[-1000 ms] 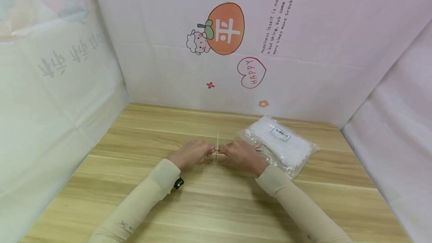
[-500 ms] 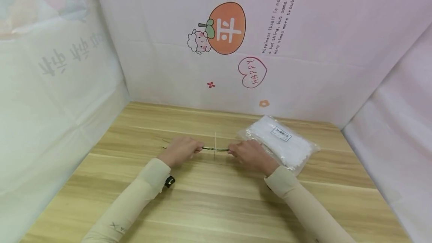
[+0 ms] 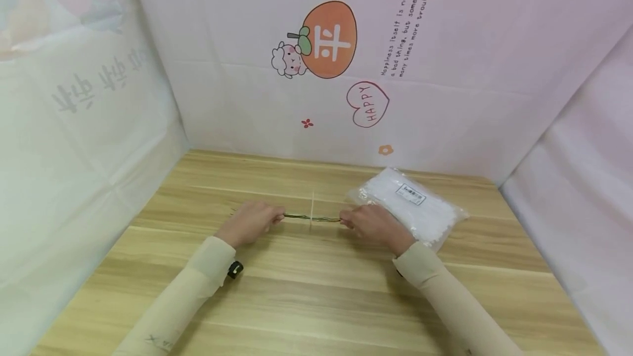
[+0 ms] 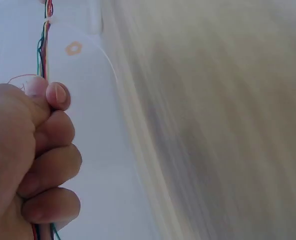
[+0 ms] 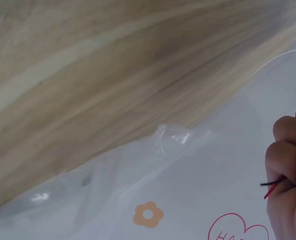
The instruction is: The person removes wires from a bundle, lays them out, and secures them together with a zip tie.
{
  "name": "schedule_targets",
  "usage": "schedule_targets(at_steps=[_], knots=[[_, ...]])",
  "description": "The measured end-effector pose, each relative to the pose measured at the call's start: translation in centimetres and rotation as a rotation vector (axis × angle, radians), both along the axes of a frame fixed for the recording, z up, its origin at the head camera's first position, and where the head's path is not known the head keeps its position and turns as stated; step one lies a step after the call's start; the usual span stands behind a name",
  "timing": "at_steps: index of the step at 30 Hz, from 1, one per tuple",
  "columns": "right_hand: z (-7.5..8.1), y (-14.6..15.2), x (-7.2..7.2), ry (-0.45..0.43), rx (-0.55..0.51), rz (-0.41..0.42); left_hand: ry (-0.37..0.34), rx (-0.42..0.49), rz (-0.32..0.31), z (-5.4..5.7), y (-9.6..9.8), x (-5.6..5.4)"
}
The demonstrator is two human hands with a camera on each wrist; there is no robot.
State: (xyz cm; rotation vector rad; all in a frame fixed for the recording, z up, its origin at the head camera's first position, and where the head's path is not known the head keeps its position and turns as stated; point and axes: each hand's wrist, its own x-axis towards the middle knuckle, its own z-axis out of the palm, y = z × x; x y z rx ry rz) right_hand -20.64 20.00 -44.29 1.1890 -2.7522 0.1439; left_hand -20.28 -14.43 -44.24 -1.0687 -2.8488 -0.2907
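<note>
A bundle of thin coloured wires runs level between the two hands in the head view. My left hand grips its left part, fingers curled round it; the wires come out above and below that fist in the left wrist view. At the right part, my right hand holds the bundle. Red and black wire ends poke out of the right hand in the right wrist view. Around the middle of the bundle sits a white cable tie, its long tail sticking out away from me.
A clear plastic bag with white contents and a barcode label lies on the wooden table, just behind and right of the right hand. White printed cloth walls the table at the back and both sides.
Both hands have moved apart along the wires from close beside the cable tie, the left hand going left and the right hand right. More of the bundle now shows between them.
</note>
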Motion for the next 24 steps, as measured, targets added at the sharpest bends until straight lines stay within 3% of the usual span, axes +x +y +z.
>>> schedule_targets(at_steps=[7,14,19,21,22,24], knots=[[0.1,0.5,0.0,-0.059,-0.022,0.033,-0.061,0.061,0.016,0.0,-1.3,0.3],[0.3,0.8,0.1,-0.083,-0.034,0.091,-0.053,0.092,0.028,-0.1,-1.5,0.7],[0.0,1.0,0.1,-0.165,-0.001,0.001,-0.382,0.221,0.228,0.1,-1.0,0.9],[-0.2,1.0,0.0,-0.176,0.006,-0.039,-0.471,0.268,0.297,0.2,-0.7,0.9],[-0.2,1.0,0.1,-0.171,0.005,-0.053,-0.466,0.251,0.283,0.3,-0.6,0.8],[-0.4,0.9,0.1,-0.12,0.01,-0.052,-0.364,0.163,0.193,0.3,-0.5,0.7]])
